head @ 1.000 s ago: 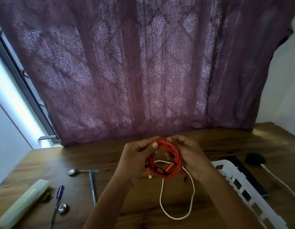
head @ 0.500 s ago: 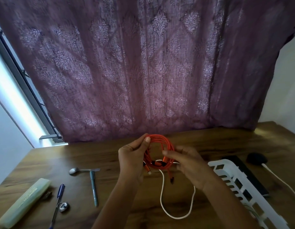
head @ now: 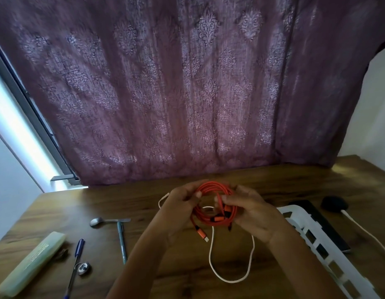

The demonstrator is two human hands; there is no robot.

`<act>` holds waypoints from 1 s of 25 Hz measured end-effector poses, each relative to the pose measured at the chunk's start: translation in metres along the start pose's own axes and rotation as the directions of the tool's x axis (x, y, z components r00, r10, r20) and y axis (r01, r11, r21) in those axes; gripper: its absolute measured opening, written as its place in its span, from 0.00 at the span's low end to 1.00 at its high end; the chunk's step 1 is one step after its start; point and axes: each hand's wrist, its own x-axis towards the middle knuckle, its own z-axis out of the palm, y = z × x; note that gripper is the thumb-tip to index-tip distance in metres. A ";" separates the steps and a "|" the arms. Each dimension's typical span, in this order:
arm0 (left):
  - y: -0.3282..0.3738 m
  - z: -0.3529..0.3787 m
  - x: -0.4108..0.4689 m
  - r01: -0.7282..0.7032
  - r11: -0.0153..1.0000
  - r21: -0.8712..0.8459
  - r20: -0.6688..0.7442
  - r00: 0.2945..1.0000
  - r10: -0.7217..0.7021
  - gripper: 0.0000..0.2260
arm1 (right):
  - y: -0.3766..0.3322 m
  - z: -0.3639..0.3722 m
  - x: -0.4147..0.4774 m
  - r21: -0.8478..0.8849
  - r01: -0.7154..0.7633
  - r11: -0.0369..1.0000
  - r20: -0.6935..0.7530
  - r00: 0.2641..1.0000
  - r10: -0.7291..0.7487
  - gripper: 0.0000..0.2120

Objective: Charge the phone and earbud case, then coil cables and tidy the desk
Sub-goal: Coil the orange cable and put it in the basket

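both hands, left hand point(head: 178, 203) and right hand point(head: 249, 210), pinch the coiled orange braided cable point(head: 215, 203) above the brown wooden desk point(head: 144, 199). coiling looks nearly finished; next, the loose connector end probably needs tucking.

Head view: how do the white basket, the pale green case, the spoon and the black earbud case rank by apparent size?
Largest to smallest:
1. white basket
2. pale green case
3. spoon and black earbud case, unranked: the spoon is longer, the case bulkier.

Spoon point(head: 96, 222) and pen point(head: 122, 242) on desk point(head: 144, 201), left of cable coil point(head: 213, 186); basket point(head: 310, 225) to its right.
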 end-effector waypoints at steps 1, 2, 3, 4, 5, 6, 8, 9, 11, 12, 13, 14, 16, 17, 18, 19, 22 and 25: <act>0.002 0.001 -0.001 -0.001 1.000 -0.001 0.022 1.000 0.001 0.14 | 0.001 -0.001 0.000 0.056 -0.010 0.998 0.021 1.000 0.009 0.21; 0.004 0.002 -0.001 -0.005 1.000 -0.013 0.020 1.000 0.005 0.13 | 0.002 -0.002 0.000 0.081 -0.015 0.997 0.029 0.999 0.012 0.21; 0.004 0.004 0.000 -0.007 0.999 -0.038 -0.005 1.000 0.007 0.13 | 0.003 -0.002 -0.001 0.069 -0.013 0.998 0.024 1.000 0.011 0.21; 0.002 0.004 0.001 -0.007 0.997 -0.072 -0.050 0.999 0.003 0.13 | 0.003 -0.002 -0.001 0.026 0.000 1.000 0.012 1.000 0.000 0.22; 0.000 0.004 0.002 -0.005 0.994 -0.105 -0.100 0.995 -0.006 0.13 | 0.003 -0.002 0.000 -0.070 0.035 0.997 -0.018 0.999 -0.036 0.24; -0.002 0.004 0.004 -0.001 0.990 -0.138 -0.149 0.989 -0.020 0.13 | 0.003 -0.001 0.000 -0.223 0.094 0.970 -0.068 0.991 -0.112 0.25; -0.005 0.006 0.005 0.003 0.982 -0.188 -0.229 0.972 -0.047 0.12 | 0.004 -0.002 -0.001 -0.644 0.265 0.718 -0.145 0.879 -0.454 0.21; -0.005 0.007 0.006 -0.003 0.979 -0.205 -0.261 0.964 -0.052 0.12 | 0.006 -0.004 -0.001 -0.805 0.317 0.502 -0.080 0.780 -0.621 0.18; -0.004 0.012 0.006 -0.025 0.967 -0.253 -0.310 0.949 -0.056 0.11 | 0.016 -0.004 -0.001 -0.912 0.371 0.176 0.116 0.644 -0.756 0.11; -0.004 0.014 0.007 -0.035 0.962 -0.271 -0.327 0.943 -0.058 0.11 | 0.021 -0.001 -0.003 -0.914 0.381 0.139 0.156 0.648 -0.746 0.06; -0.004 0.016 0.007 -0.042 0.960 -0.277 -0.345 0.937 -0.059 0.11 | 0.026 0.002 -0.006 -0.923 0.357 0.143 0.147 0.672 -0.726 0.10; -0.005 0.017 0.007 -0.054 0.960 -0.276 -0.364 0.930 -0.053 0.11 | 0.030 0.003 -0.007 -0.929 0.338 0.151 0.133 0.685 -0.716 0.15; -0.007 0.017 0.007 -0.080 0.963 -0.259 -0.393 0.919 -0.030 0.12 | 0.033 0.007 -0.007 -0.945 0.290 0.153 0.112 0.722 -0.683 0.16; -0.007 0.017 0.006 -0.090 0.966 -0.241 -0.398 0.917 -0.014 0.12 | 0.030 0.009 -0.007 -0.946 0.274 0.173 0.100 0.754 -0.649 0.12; -0.008 0.018 0.005 -0.103 0.970 -0.219 -0.398 0.917 0.008 0.12 | 0.027 0.012 -0.006 -0.935 0.268 0.234 0.076 0.791 -0.607 0.08; -0.009 0.020 0.004 -0.121 0.978 -0.167 -0.401 0.915 0.045 0.12 | 0.021 0.014 -0.006 -0.904 0.271 0.331 0.040 0.824 -0.566 0.08; -0.016 0.021 0.002 -0.197 0.973 0.124 -0.417 0.879 0.231 0.14 | 0.003 0.019 -0.007 -0.744 0.201 0.637 -0.101 0.909 -0.405 0.15; -0.018 0.022 0.000 -0.240 0.947 0.215 -0.409 0.858 0.311 0.15 | -0.002 0.020 -0.008 -0.732 0.143 0.666 -0.112 0.939 -0.325 0.17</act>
